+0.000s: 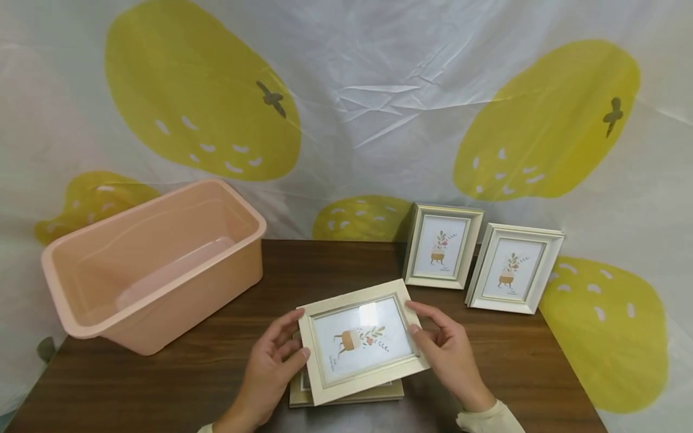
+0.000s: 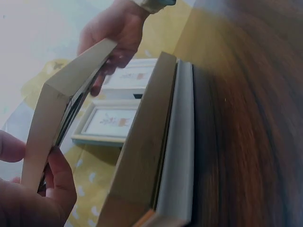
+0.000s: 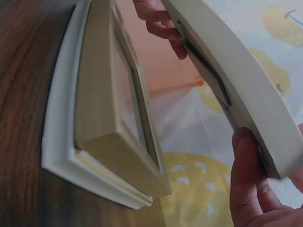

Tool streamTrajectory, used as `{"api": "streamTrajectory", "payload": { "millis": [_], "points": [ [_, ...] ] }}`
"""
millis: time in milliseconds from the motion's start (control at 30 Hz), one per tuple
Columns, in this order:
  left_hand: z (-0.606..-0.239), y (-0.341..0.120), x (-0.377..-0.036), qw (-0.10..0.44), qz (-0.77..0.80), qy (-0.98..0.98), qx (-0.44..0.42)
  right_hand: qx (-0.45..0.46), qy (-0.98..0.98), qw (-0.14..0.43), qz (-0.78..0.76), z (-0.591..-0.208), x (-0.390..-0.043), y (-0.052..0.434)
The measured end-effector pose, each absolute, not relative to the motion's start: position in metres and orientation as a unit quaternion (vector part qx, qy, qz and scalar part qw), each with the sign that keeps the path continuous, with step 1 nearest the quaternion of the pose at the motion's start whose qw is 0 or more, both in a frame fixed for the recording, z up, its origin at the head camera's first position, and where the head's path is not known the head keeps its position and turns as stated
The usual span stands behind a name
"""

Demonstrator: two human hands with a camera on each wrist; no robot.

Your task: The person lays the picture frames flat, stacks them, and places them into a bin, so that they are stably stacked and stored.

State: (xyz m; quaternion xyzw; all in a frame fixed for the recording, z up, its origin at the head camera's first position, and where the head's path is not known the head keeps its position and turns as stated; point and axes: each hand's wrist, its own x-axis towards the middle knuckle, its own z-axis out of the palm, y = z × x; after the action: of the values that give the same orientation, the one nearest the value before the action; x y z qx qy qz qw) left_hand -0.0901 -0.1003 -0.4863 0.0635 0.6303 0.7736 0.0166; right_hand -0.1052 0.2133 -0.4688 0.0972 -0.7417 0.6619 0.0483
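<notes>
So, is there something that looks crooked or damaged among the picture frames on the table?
No damage shows. The cream frame that both hands hold is turned askew over the stacked frames beneath it. The two frames at the back stand upright, and the pink tub is tilted.

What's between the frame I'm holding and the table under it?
A stack of two more picture frames lies flat on the table beneath the held frame; both wrist views show a gap above the stack.

Peach tub point(image 1: 157, 264) sits at nine o'clock on the dark wood surface point(image 1: 514, 361); two upright picture frames point(image 1: 443, 246) point(image 1: 514, 268) at two o'clock, seemingly leaning on the pear-print backdrop point(image 1: 379, 90).
</notes>
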Motion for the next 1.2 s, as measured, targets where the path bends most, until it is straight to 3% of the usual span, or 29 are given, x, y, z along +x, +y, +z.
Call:
{"api": "streamTrajectory", "payload": {
  "millis": [167, 500, 800, 1200],
  "points": [
    [-0.488, -0.110, -0.089, 0.027, 0.763, 0.645, 0.042, 0.118, -0.768, 0.022, 0.630, -0.475, -0.104, 0.214],
    [-0.492, -0.122, -0.092, 0.051, 0.725, 0.686, -0.011, 0.144, -0.804, 0.028, 0.576, -0.487, -0.105, 0.214],
    [-0.495, -0.128, -0.094, 0.035, 0.673, 0.738, -0.015, 0.162, -0.818, 0.003, 0.552, -0.496, -0.100, 0.213],
    [-0.500, -0.130, -0.096, 0.035, 0.641, 0.766, -0.029, 0.177, -0.821, 0.010, 0.543, -0.505, -0.098, 0.211]
  ]
}}
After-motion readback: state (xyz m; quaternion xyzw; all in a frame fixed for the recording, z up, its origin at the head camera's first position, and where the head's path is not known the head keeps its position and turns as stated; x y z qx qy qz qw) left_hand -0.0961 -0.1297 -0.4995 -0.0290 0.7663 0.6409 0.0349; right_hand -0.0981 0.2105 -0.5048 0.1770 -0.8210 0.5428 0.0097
